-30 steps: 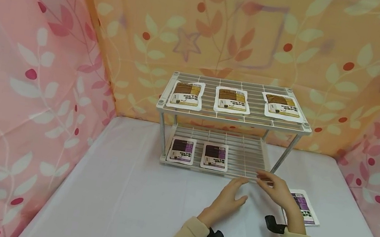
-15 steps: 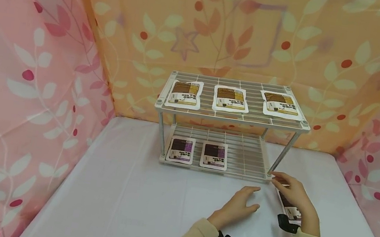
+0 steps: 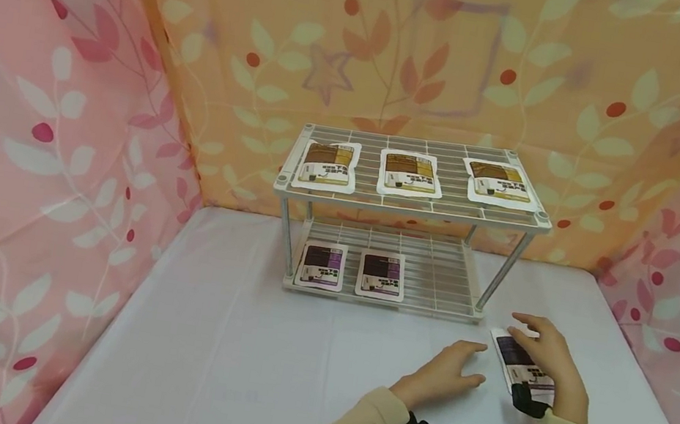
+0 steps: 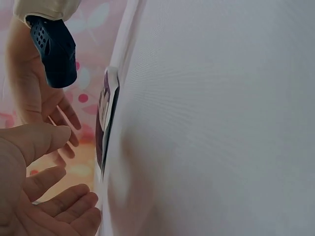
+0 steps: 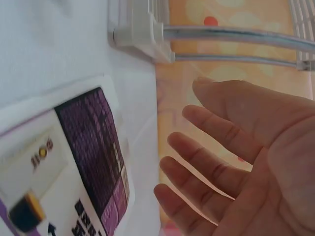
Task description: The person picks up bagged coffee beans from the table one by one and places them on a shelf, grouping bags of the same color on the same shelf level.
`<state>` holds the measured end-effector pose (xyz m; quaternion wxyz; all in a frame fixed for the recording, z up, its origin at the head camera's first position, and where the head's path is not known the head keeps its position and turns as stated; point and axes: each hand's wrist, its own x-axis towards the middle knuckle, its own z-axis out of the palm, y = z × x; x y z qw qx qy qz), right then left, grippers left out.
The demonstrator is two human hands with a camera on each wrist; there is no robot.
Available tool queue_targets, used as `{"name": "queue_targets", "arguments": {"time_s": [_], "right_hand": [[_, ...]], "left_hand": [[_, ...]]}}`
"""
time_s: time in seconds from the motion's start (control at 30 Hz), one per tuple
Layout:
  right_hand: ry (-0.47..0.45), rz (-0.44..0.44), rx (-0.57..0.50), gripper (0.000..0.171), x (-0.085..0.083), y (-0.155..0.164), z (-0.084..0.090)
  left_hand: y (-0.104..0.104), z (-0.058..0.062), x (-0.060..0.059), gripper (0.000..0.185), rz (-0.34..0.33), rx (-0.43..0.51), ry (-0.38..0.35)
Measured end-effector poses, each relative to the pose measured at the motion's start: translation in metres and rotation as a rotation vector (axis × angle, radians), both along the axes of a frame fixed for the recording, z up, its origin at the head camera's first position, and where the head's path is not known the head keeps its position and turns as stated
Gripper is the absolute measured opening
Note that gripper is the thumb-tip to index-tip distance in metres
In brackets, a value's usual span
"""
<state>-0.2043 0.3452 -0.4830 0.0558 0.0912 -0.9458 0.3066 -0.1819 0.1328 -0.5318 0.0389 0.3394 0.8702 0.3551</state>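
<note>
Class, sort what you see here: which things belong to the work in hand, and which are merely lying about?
In hand: right hand open over the purple packet on the table; left hand open beside it; wire rack.

Lying about: two purple packets on the lower shelf; three brown packets on top; leaf-print cloth.

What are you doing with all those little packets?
A person sits at a white table with a wire rack on it. Three brown packets lie on the top shelf and two purple ones on the bottom shelf. One more purple packet lies flat on the table beside the rack. The right hand hovers open just over it, not gripping it. The left hand rests open on the table nearby.
</note>
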Motion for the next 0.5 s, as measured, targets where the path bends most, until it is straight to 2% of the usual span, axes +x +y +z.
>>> {"name": "queue_targets", "arguments": {"time_s": [0.33,0.5], "right_hand": [[-0.155,-0.029,0.089,0.055,0.009,0.019,0.003],[-0.213,-0.03,0.122,0.061,0.011,0.024,0.001]], "left_hand": [[0.02,-0.001,-0.003,0.055,-0.084,-0.117,0.072],[0.028,-0.002,-0.003,0.057,-0.069,-0.196,0.064]]}}
